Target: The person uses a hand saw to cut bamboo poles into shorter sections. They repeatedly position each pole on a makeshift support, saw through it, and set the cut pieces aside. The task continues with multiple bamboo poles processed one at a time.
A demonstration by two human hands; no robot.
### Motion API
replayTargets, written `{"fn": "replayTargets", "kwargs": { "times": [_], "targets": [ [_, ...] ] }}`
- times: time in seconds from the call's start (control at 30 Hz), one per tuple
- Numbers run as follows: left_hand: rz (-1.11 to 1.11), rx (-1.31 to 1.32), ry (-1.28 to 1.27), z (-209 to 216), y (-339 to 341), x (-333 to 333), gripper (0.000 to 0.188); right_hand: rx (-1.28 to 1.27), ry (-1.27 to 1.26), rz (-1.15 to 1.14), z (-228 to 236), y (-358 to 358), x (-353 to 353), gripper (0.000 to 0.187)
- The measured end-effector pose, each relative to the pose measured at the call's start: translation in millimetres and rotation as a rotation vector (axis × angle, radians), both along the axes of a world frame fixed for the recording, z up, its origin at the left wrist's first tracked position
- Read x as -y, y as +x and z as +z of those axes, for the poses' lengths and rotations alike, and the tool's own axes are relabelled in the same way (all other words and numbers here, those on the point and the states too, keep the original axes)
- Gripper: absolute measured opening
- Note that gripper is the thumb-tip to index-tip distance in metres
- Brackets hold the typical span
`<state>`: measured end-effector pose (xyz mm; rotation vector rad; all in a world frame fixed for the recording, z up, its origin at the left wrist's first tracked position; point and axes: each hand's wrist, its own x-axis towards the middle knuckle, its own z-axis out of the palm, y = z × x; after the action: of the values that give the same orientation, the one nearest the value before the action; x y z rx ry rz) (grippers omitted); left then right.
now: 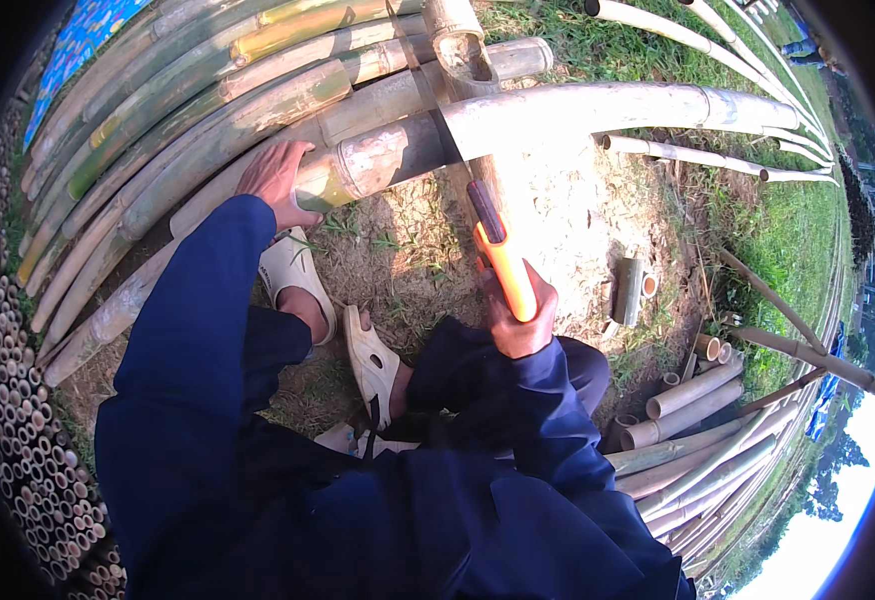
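Note:
A thick bamboo pole (pixel 578 110) lies across in front of me, its left end near my feet and its far part running off to the right. My left hand (pixel 278 185) is closed on the pole's left end, thumb at the near side. My right hand (pixel 520 315) grips the orange handle of a hand saw (pixel 506 265). The saw's long blade crosses the pole a short way right of my left hand and points away from me. Beneath the pole stretches another bamboo piece (pixel 465 55) with a hollow cut in its top.
Long bamboo poles (pixel 183 130) lie side by side at the left. Cut bamboo tubes (pixel 33 430) are stacked at the far left. A short green tube (pixel 629 290) lies on the ground at right, and more poles (pixel 728 470) lie at lower right. My sandalled feet (pixel 373 365) are below the pole.

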<state>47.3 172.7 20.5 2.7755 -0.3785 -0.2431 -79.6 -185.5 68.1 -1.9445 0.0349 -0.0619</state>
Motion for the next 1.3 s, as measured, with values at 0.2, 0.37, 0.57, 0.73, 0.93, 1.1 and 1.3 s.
{"fn": "replayTargets", "kwargs": {
  "times": [0.2, 0.37, 0.57, 0.73, 0.93, 1.1, 1.3],
  "targets": [
    [0.179, 0.495, 0.218, -42.5, -39.6, 43.3, 0.102, 0.006, 0.016, 0.017, 7.1, 4.9, -9.4, 0.007],
    [0.220, 0.257, 0.210, -27.4, -24.2, 27.8, 0.098, 0.023, -0.024, 0.006, 19.2, -73.8, 21.0, 0.013],
    [0.173, 0.088, 0.147, -15.3, -6.0, 26.3, 0.095, -0.125, -0.080, 0.016, 32.2, -66.5, 25.6, 0.026],
    [0.163, -0.155, 0.168, 14.3, 16.0, 13.7, 0.088, 0.027, 0.102, 0.056, 11.0, 10.3, -18.0, 0.008],
    [0.139, 0.174, 0.108, -11.8, -19.9, 20.8, 0.086, -0.019, -0.126, 0.077, 50.1, -11.9, -5.7, 0.018],
    [0.127, 0.131, 0.050, -10.3, -8.3, 23.9, 0.087, -0.002, -0.061, 0.108, 56.2, 19.2, -16.5, 0.016],
    [0.148, 0.222, 0.139, -29.5, -30.3, 27.3, 0.098, -0.150, -0.135, 0.050, 71.1, -72.9, 18.7, 0.026]
  ]
}}
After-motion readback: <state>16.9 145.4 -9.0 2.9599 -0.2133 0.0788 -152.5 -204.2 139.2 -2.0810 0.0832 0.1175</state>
